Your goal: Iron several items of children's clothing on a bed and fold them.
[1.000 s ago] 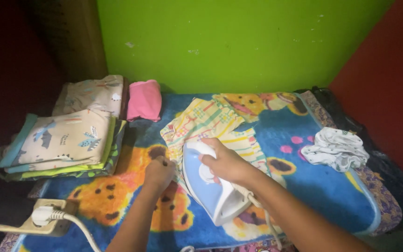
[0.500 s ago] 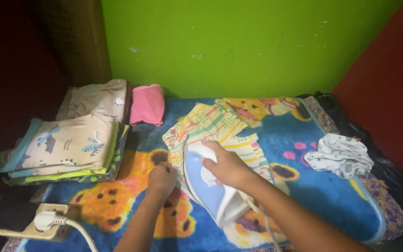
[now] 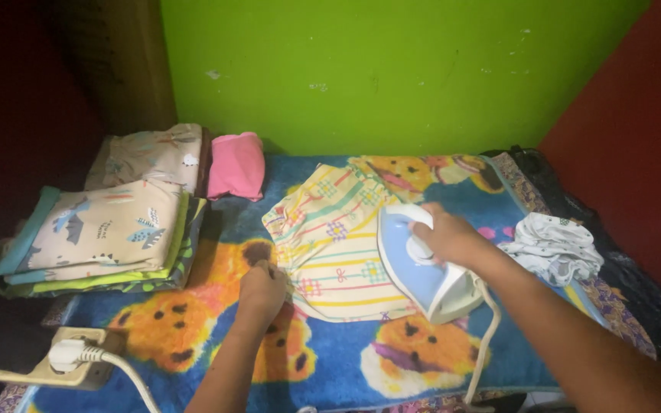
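Head view, looking down. Right hand (image 3: 441, 233) wrapped around the handle of a blue and white iron (image 3: 422, 264), fingers curled shut on the grip, sole down on the right edge of a small yellow garment (image 3: 338, 245) with coloured stripes and little checked squares. White cord (image 3: 485, 336) trailing from the heel of the iron toward the near edge.

Left hand (image 3: 262, 287) closed into a loose fist at the garment's left hem, fingertips pinching the cloth and pressing it flat against a blue blanket (image 3: 514, 336) printed with orange teddy bears. Garment spread open between the two hands, collar end toward the green wall (image 3: 392, 69), lower hem toward the camera.

Further left, a stack of folded clothes (image 3: 105, 229) in beige with small animal prints, layered over green and teal pieces, well apart from the iron. Behind that stack, a second folded beige pile (image 3: 151, 157), and just beside it a folded pink cloth (image 3: 236, 164) close to the wall.

On the right, a crumpled white cloth (image 3: 556, 245) with small dark dots, lying near the right forearm at the blanket's edge. Red wall (image 3: 636, 138) rising beyond.

Bottom left corner: cream socket strip (image 3: 47, 371) with a white plug (image 3: 70, 354) pushed in, cable curving off toward the near edge.
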